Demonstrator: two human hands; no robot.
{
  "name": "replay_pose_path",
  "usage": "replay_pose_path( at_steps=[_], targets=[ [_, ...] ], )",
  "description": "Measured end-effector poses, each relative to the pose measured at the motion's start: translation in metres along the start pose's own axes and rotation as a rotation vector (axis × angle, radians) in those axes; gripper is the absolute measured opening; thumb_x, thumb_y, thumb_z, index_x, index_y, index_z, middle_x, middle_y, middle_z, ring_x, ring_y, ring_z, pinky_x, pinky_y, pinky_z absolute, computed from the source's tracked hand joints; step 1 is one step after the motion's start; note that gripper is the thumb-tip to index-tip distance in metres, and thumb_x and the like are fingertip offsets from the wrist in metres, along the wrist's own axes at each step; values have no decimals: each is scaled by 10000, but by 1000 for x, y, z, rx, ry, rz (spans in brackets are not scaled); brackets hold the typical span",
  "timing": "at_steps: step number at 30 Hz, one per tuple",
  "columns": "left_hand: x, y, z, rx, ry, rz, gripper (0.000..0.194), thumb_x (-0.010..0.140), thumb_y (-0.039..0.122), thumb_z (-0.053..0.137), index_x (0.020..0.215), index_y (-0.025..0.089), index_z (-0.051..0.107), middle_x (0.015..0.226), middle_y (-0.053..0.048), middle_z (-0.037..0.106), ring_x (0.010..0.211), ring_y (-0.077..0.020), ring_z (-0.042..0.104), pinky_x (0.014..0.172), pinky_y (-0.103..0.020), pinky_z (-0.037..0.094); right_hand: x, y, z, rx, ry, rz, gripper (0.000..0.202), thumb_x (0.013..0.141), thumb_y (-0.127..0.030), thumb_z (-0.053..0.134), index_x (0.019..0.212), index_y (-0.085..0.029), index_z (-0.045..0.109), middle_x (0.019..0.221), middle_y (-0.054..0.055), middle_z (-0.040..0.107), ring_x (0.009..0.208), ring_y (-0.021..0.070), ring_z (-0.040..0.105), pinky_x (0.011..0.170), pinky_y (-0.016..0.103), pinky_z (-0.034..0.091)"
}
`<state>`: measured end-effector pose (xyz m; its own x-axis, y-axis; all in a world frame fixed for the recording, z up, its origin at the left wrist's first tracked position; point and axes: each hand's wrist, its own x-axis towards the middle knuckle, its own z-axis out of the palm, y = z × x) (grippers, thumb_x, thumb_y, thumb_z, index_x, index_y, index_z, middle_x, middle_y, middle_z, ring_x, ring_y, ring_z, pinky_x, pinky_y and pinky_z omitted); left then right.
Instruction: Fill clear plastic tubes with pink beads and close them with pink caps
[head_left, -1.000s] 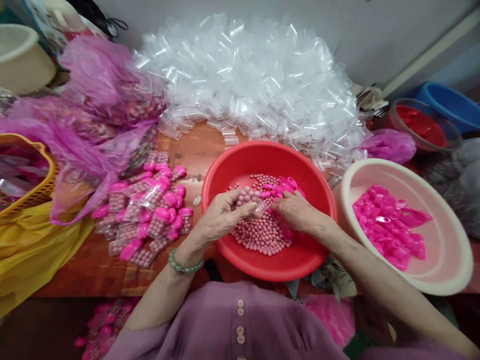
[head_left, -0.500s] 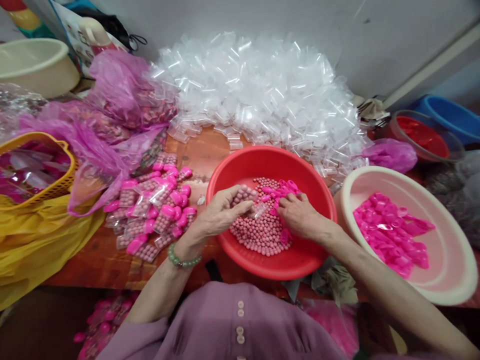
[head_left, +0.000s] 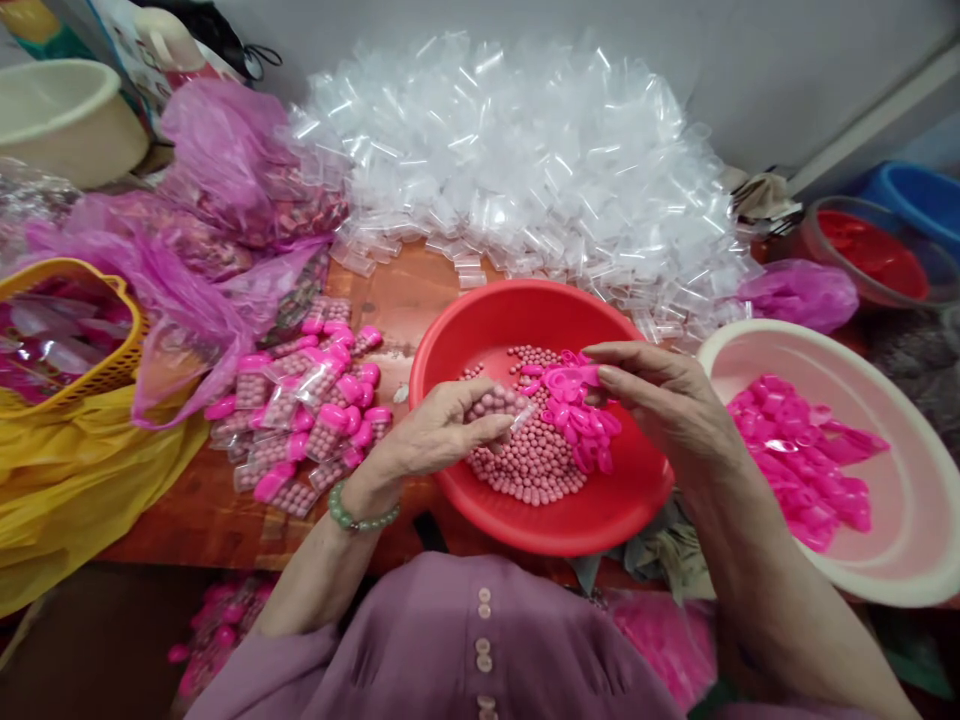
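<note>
Between the thumb and fingers of my left hand (head_left: 442, 430) is a clear container filled with pink beads (head_left: 495, 403), held over the left part of a red basin (head_left: 630, 510). My right hand (head_left: 660, 400) is at the basin's right side, thumb and fingertips pinched on a bright pink plastic piece (head_left: 592, 376). Below those fingertips lies a clump of bright pink pieces (head_left: 589, 430) on loose pink beads (head_left: 525, 465) in the basin. Left of the basin, bead-filled containers with pink caps (head_left: 322, 400) are heaped on the wooden table (head_left: 405, 290).
A large pile of clear containers (head_left: 517, 170) lies behind the basin. At right, a white basin (head_left: 911, 500) holds pink pieces. On the left are purple bags (head_left: 225, 150), a yellow basket (head_left: 135, 350) and a yellow bag (head_left: 97, 490).
My right hand has risen from the pink pieces and turned, now pinching one piece. The pink clump looks spread out lower to the right. My left hand still holds the bead-filled container.
</note>
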<state>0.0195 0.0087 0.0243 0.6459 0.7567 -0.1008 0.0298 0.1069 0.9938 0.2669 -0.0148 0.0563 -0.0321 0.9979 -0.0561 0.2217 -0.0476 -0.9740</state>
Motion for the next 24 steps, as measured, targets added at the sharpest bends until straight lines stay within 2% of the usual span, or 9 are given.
replay_pose_path(
  at_steps=[3, 7, 13, 17, 20, 24],
  targets=[
    [0, -1, 0, 2, 26, 0, 261, 863, 395, 636, 926, 142, 655, 771, -15, 617, 686, -113, 545, 638, -233, 444, 4, 2, 15, 194, 44, 91, 243, 739, -369, 771, 927, -221, 732, 815, 16, 725, 656, 123, 661, 651, 278, 576],
    [2, -2, -1, -81, 39, -1, 250, 838, 369, 679, 938, 139, 662, 790, -23, 648, 700, -111, 579, 651, -224, 467, 6, -2, 24, 309, 43, 130, 302, 622, -335, 860, 881, -236, 742, 797, -3, 733, 646, 115, 675, 658, 263, 591],
    [4, -1, 2, -305, 170, 33, 245, 809, 328, 728, 933, 134, 644, 864, -51, 707, 814, -139, 683, 799, -268, 544, 4, 1, 28, 273, 18, 156, 289, 700, -367, 822, 927, -215, 727, 713, 0, 720, 622, 127, 687, 613, 257, 583],
    [10, -9, 9, -491, 213, 39, 313, 785, 333, 754, 1002, 149, 623, 876, -46, 729, 784, -155, 723, 800, -301, 580, 5, 10, 33, 87, -52, 67, 287, 785, -410, 756, 956, -183, 720, 671, 4, 705, 601, 129, 671, 604, 256, 564],
    [13, -13, 12, -530, 261, 50, 311, 764, 311, 775, 990, 143, 643, 863, -30, 725, 758, -127, 712, 793, -271, 579, 4, 11, 36, -226, -84, -101, 263, 851, -405, 693, 1015, -202, 726, 766, 19, 733, 660, 141, 678, 633, 266, 549],
    [14, -10, 11, -476, 292, 33, 291, 739, 301, 793, 943, 131, 673, 807, -12, 706, 728, -103, 673, 750, -236, 556, 2, -1, 37, -625, -124, -295, 251, 918, -360, 614, 1104, -216, 702, 917, 48, 764, 774, 166, 700, 736, 288, 544]
  ],
)
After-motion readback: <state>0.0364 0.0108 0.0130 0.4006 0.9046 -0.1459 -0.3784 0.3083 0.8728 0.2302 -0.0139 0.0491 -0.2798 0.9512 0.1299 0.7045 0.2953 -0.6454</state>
